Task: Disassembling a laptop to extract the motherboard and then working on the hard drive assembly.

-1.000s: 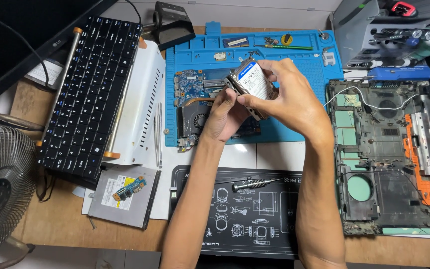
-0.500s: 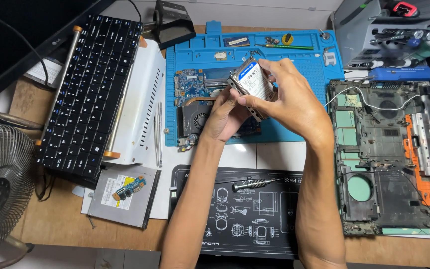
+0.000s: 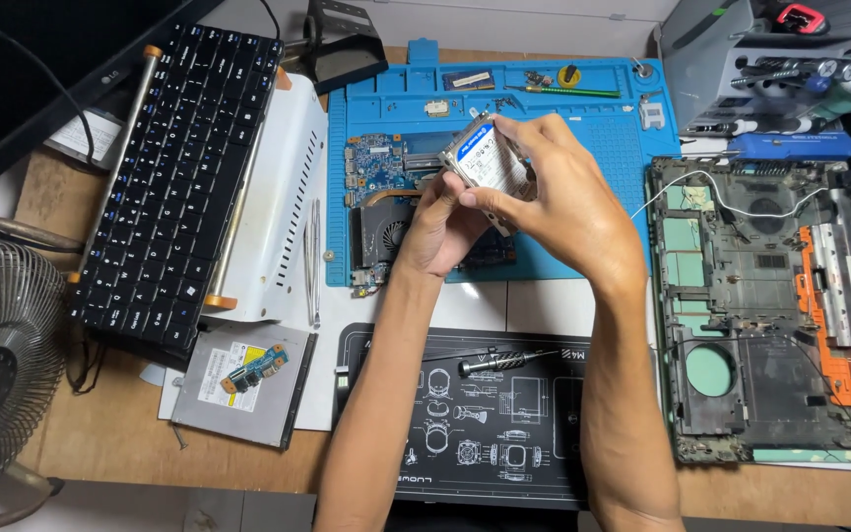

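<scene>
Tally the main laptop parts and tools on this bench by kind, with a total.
Hard drive, held in both hands, left hand and right hand: 1
Keyboard: 1
Optical drive: 1
Motherboard with fan: 1
Laptop base shell: 1
Screwdriver: 1
Work mats: 2, blue and black
Total: 8

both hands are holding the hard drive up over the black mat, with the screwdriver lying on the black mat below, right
Not quite. The head view shows both the left hand and the right hand holding the hard drive over the blue mat, above the circuit board. The screwdriver does lie on the black mat, nearer the person.
</scene>
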